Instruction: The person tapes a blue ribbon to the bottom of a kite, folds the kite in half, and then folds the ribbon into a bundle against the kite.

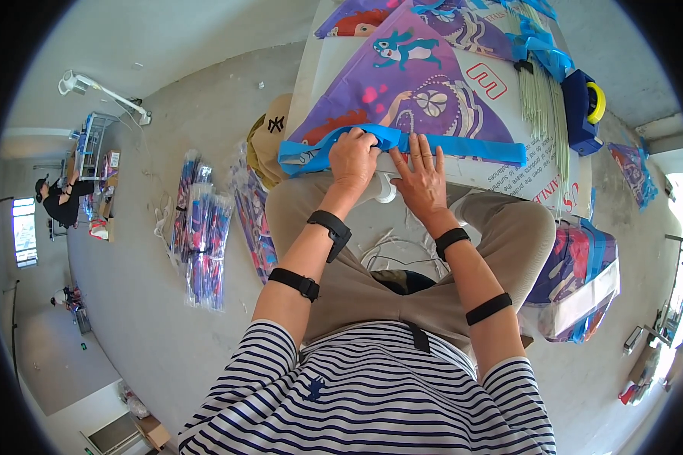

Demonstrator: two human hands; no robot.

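A purple triangular kite sail (349,87), printed with cartoon figures, lies spread over a white printed board in front of me. Along its near edge runs a blue fabric strip (482,149), bunched into loose folds at the left end. My left hand (350,161) has its fingers curled closed around the gathered part of this strip. Beside it, my right hand (420,178) rests palm down with fingers stretched out, fingertips pressing on the strip. Its fingers hold nothing.
Thin pale rods (542,114) hang along the board's right side near a blue-and-yellow tape measure (584,110). A tan cap (272,140) sits left of the board. Wrapped kite bundles (205,243) lie on the floor; a large pack (577,280) stands right. Another person (57,201) is far left.
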